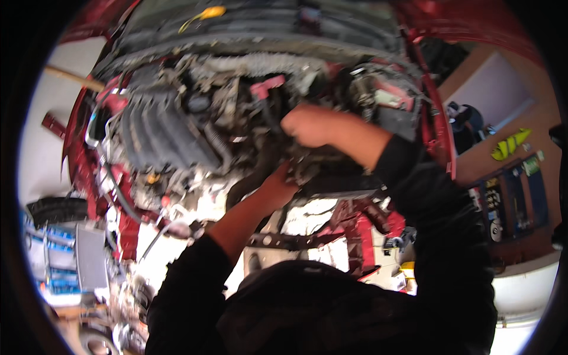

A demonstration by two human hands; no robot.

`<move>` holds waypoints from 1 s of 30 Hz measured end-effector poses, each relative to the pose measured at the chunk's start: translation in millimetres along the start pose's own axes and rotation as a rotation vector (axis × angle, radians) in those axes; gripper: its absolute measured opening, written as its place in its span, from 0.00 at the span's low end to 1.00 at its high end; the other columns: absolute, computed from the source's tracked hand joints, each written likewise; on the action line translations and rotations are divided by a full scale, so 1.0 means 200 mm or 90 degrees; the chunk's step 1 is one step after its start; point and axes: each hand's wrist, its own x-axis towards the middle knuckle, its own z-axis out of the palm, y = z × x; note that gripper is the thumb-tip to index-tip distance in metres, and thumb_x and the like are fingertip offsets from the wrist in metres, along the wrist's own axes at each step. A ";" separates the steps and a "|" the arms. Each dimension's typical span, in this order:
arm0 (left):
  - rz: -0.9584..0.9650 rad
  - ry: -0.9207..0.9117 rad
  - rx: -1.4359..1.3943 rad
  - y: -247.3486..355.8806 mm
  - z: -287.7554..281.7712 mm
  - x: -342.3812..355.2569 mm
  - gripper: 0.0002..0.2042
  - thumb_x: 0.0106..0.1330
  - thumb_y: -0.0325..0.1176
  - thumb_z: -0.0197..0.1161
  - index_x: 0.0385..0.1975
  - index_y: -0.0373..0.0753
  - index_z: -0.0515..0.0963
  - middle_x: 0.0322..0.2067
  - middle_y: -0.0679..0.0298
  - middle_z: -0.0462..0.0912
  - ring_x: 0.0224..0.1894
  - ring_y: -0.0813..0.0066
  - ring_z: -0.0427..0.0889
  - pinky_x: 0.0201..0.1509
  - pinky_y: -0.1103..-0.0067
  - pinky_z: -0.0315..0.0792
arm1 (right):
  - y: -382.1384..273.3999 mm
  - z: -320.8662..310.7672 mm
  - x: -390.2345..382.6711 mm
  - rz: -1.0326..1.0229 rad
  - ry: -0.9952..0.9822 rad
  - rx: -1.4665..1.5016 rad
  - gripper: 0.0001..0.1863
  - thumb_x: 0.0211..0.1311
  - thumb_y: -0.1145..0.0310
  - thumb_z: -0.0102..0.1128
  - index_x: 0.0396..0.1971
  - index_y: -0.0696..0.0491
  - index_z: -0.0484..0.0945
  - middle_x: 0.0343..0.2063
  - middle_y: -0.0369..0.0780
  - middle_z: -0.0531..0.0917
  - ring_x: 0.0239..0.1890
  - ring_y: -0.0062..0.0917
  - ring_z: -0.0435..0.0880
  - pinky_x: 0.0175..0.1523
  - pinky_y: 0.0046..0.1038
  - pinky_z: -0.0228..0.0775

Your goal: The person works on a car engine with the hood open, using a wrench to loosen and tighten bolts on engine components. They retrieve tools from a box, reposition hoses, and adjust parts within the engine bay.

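I lean over the open engine bay of a red car, which has a black ribbed intake manifold on the left. My right hand is closed in the middle of the bay, just below and right of a red connector; what it grips is hidden. My left hand is lower, among dark hoses and grimy metal parts, its fingers curled around something I cannot make out. The picture is somewhat blurred.
A yellow object lies near the windscreen. At left stand a tire and a blue-drawered case. At right are a tool case and a yellow-green item. Red bodywork surrounds the open front.
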 end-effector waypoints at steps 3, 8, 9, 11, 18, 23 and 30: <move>-0.004 -0.007 0.042 -0.02 -0.01 0.02 0.47 0.66 0.20 0.65 0.88 0.38 0.52 0.75 0.54 0.74 0.73 0.60 0.79 0.73 0.68 0.75 | -0.01 -0.01 -0.02 0.016 0.040 0.022 0.11 0.53 0.74 0.67 0.36 0.56 0.92 0.37 0.54 0.92 0.44 0.55 0.92 0.51 0.51 0.85; 0.017 0.061 0.223 0.03 -0.02 -0.01 0.44 0.65 0.30 0.68 0.85 0.40 0.59 0.72 0.43 0.80 0.74 0.49 0.80 0.74 0.67 0.73 | -0.07 -0.09 -0.04 0.029 0.024 -0.008 0.13 0.56 0.75 0.65 0.39 0.55 0.94 0.43 0.51 0.93 0.49 0.52 0.92 0.54 0.49 0.85; -0.002 0.064 0.223 0.03 -0.02 -0.01 0.44 0.65 0.31 0.68 0.85 0.40 0.60 0.72 0.42 0.80 0.74 0.47 0.80 0.74 0.66 0.73 | -0.09 -0.09 -0.04 0.035 0.024 -0.011 0.13 0.57 0.75 0.65 0.39 0.55 0.94 0.43 0.51 0.93 0.49 0.52 0.92 0.54 0.49 0.85; 0.017 0.062 0.259 0.03 -0.04 -0.01 0.43 0.65 0.31 0.68 0.84 0.41 0.62 0.72 0.43 0.80 0.74 0.49 0.80 0.74 0.66 0.73 | -0.13 -0.06 -0.03 -0.002 0.035 0.003 0.09 0.55 0.75 0.66 0.33 0.59 0.92 0.39 0.53 0.92 0.46 0.54 0.92 0.52 0.50 0.86; 0.106 0.080 0.275 0.03 -0.02 -0.03 0.24 0.70 0.34 0.72 0.66 0.39 0.83 0.63 0.54 0.86 0.60 0.63 0.86 0.64 0.65 0.78 | -0.56 0.23 -0.19 -0.098 0.043 -0.213 0.12 0.56 0.65 0.70 0.34 0.55 0.95 0.37 0.44 0.94 0.41 0.43 0.93 0.37 0.45 0.85; 0.069 0.000 0.299 0.09 -0.02 -0.06 0.23 0.73 0.37 0.70 0.66 0.38 0.82 0.62 0.51 0.87 0.62 0.58 0.86 0.64 0.63 0.78 | -0.61 0.30 -0.28 -0.092 0.163 -0.267 0.16 0.56 0.62 0.71 0.37 0.57 0.94 0.38 0.49 0.93 0.43 0.42 0.90 0.37 0.43 0.82; 0.042 -0.182 0.284 0.01 -0.07 -0.03 0.24 0.76 0.42 0.67 0.66 0.36 0.81 0.61 0.48 0.88 0.65 0.51 0.86 0.64 0.60 0.79 | -0.48 0.28 -0.30 -0.125 0.105 -0.176 0.16 0.55 0.68 0.71 0.42 0.60 0.91 0.41 0.51 0.90 0.47 0.46 0.91 0.47 0.46 0.88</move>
